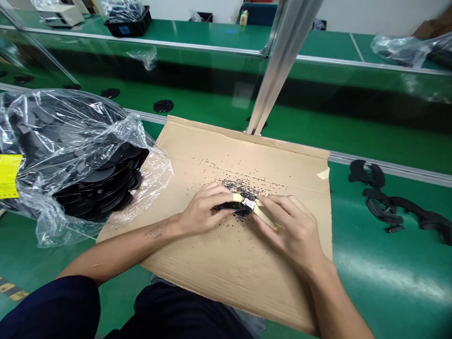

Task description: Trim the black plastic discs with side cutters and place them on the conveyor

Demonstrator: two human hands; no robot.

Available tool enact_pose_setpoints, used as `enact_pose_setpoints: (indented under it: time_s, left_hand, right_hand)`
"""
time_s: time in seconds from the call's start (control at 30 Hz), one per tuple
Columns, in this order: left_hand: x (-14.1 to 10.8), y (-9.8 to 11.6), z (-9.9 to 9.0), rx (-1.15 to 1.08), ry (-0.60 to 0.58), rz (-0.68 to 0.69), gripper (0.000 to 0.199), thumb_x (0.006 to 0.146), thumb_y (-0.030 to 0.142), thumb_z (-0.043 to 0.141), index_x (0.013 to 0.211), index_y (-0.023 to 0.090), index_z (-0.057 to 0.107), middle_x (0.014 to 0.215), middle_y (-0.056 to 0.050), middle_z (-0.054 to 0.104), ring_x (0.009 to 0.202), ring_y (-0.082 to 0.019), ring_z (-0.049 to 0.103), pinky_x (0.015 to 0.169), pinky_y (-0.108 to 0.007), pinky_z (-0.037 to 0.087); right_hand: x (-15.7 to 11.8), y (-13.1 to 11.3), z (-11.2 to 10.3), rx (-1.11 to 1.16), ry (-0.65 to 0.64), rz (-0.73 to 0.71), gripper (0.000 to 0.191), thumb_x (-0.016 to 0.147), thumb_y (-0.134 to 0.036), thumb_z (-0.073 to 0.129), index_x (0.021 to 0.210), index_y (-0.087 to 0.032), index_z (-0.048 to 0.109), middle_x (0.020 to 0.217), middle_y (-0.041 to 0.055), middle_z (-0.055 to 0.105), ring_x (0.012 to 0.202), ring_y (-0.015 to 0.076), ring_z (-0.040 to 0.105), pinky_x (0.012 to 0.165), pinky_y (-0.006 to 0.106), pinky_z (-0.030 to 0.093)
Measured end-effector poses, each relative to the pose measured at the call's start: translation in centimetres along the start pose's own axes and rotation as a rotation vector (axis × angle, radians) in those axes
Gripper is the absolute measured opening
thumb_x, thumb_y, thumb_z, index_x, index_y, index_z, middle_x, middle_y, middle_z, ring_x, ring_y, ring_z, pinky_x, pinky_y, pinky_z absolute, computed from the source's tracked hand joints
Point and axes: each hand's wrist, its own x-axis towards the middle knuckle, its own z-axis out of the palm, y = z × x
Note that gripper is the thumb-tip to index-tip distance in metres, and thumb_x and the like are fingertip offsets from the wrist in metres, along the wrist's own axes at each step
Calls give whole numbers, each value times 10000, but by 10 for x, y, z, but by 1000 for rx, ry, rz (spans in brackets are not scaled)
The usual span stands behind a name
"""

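Over the middle of a cardboard sheet (pixel 212 263), my right hand (pixel 291 223) is closed round the pale yellow handles of small cutting pliers (pixel 249 203). My left hand (pixel 206 209) pinches a black plastic part (pixel 231 205) at the jaws of the pliers; a yellow covering shows on one fingertip. The part is mostly hidden by the fingers and the tool. Beneath and behind both hands lies a scatter of tiny black bits (pixel 243 186) on the cardboard.
A clear plastic bag (pixel 70 136) full of black discs covers the left side. Curved black pieces (pixel 367 174) lie on the green table (pixel 381 292) at right. A metal post (pixel 278 70) rises behind the cardboard, and a black bin (pixel 129 29) stands farther back.
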Motion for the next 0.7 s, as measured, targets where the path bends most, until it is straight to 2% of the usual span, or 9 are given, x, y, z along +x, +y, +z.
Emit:
enact_pose_setpoints:
  time_s: [0.07, 0.13, 0.2, 0.27, 0.37, 0.43, 0.5, 0.6, 0.7]
  left_hand:
    - [0, -1, -2, 84, 57, -26, 207, 910, 253, 677, 1112, 217, 708, 983, -58, 749, 916, -196, 628, 835, -394, 502]
    - [1, -1, -4, 76, 107, -89, 195, 894, 275, 704, 1078, 209, 712, 976, -56, 753, 895, -191, 629, 838, -390, 506]
    - [2, -1, -4, -44, 126, -179, 179, 901, 275, 697, 1058, 188, 699, 937, -47, 747, 834, -164, 649, 778, -336, 533]
    - [2, -2, -3, -210, 127, -259, 171, 907, 275, 689, 1041, 170, 672, 901, -34, 738, 798, -141, 675, 719, -280, 556]
    - [1, -1, 0, -380, 110, -296, 187, 894, 275, 705, 1022, 161, 630, 942, -42, 740, 864, -144, 714, 758, -264, 593]
    - [0, -1, 0, -385, 85, -276, 197, 888, 256, 709, 1028, 157, 614, 1005, -65, 741, 936, -161, 720, 823, -287, 604]
    - [-1, -1, -1, -269, 48, -225, 203, 887, 236, 708, 1049, 152, 619, 1027, -81, 735, 954, -175, 714, 848, -313, 604]
    - [-1, -2, -2, -24, -30, -64, 208, 902, 215, 688, 1097, 149, 651, 995, -89, 725, 921, -186, 692, 820, -340, 593]
    - [0, -4, -3, 3, -74, 46, 193, 939, 174, 622, 1125, 160, 673, 989, -90, 711, 903, -172, 676, 777, -324, 587]
  right_hand:
    - [0, -1, -1, 23, 19, 37, 303, 879, -243, 677, 1181, -228, 672, 998, 93, 717, 880, 249, 649, 721, 398, 536]
    - [2, -2, -4, 115, 30, 94, 296, 877, -241, 681, 1173, -233, 674, 986, 86, 718, 892, 244, 662, 747, 405, 552]
    - [3, -5, -7, 254, -5, 140, 273, 876, -241, 684, 1149, -237, 686, 1001, 79, 720, 913, 232, 681, 766, 396, 572]
    - [4, -8, -8, 380, -84, 156, 228, 876, -244, 682, 1102, -233, 707, 1114, 92, 709, 964, 225, 696, 763, 370, 590]
    - [4, -14, -6, 448, -153, 138, 204, 875, -241, 682, 1076, -214, 710, 1285, 124, 651, 1050, 234, 695, 781, 356, 606]
    - [2, -15, -1, 422, -129, 100, 240, 869, -233, 692, 1108, -214, 691, 1259, 125, 666, 1066, 241, 691, 829, 384, 605]
    - [0, -16, 3, 364, -74, 50, 292, 854, -231, 712, 1143, -220, 675, 1198, 119, 693, 1050, 248, 689, 852, 422, 598]
    - [-1, -16, 6, 310, -45, -16, 331, 834, -220, 735, 1158, -211, 671, 1178, 126, 700, 991, 243, 693, 826, 438, 594]
    - [1, -17, 1, 402, -85, -32, 339, 834, -199, 731, 1167, -201, 668, 1200, 128, 691, 1044, 240, 684, 850, 428, 592]
